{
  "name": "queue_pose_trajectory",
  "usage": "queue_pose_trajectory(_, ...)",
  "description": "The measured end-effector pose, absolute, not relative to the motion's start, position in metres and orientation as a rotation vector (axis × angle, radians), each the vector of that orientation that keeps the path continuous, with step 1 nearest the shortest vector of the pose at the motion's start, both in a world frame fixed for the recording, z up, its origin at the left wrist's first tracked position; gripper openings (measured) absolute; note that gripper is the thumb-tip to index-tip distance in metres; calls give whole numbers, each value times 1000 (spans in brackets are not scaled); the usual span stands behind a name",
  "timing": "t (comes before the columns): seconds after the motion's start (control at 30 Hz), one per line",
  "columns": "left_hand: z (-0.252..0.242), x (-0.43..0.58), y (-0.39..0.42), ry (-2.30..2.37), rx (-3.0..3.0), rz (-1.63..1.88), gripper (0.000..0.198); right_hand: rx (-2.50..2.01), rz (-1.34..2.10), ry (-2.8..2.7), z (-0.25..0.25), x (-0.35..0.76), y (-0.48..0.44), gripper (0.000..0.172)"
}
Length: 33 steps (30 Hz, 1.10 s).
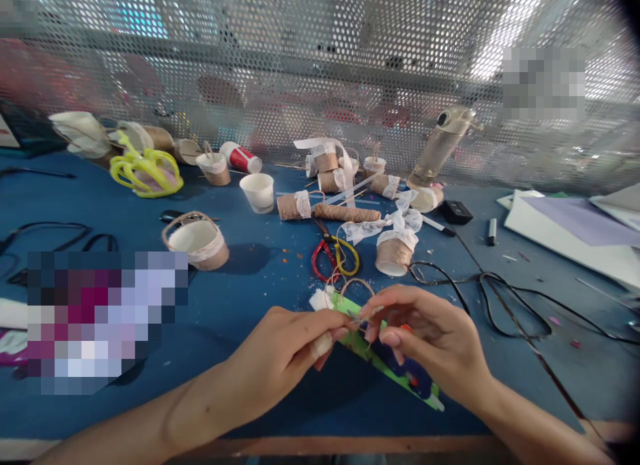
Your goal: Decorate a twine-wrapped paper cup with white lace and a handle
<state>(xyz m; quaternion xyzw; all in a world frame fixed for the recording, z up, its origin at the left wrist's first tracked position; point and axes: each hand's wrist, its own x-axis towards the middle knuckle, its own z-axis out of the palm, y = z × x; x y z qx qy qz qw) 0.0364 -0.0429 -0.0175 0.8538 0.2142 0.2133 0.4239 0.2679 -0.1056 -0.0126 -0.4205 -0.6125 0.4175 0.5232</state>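
My left hand [295, 348] pinches a piece of brown twine [358, 282] between thumb and fingertips, and the twine loops up above the fingers. Close against it, my right hand [440, 335] has its curled fingertips on the same twine; the exact grip is partly hidden. A small greyish bit shows between the fingertips, too small to name. Below both hands lies a green strip [345, 305] with dark blue and orange parts. Just beyond are scissors [326, 238] with one red and one yellow handle. A twine-wrapped cup [394, 255] with lace trim stands upside down to their right.
A cup basket [215, 257] with a handle stands at left, near a white paper cup [257, 193]. Behind lie a twine roll [347, 213] and several wrapped cups along a perforated metal screen [280, 65]. Black cable [487, 298] and papers [565, 238] lie at right.
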Motion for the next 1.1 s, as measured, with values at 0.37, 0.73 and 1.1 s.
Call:
queue_pose_trajectory(0.37, -22, 34, -42, 529, 2132, 605, 31, -1017, 899, -1534, -12, 263, -106, 18)
queue_pose_trajectory(0.73, -10, 39, -44, 555, 1505, 265, 39, -957, 989, -1494, -17, 266, -109, 19)
queue_pose_trajectory(1.1, -12, 39, -41, 491, 1332, 206, 36, -883, 1163, -1352, -16, 266, -109, 8)
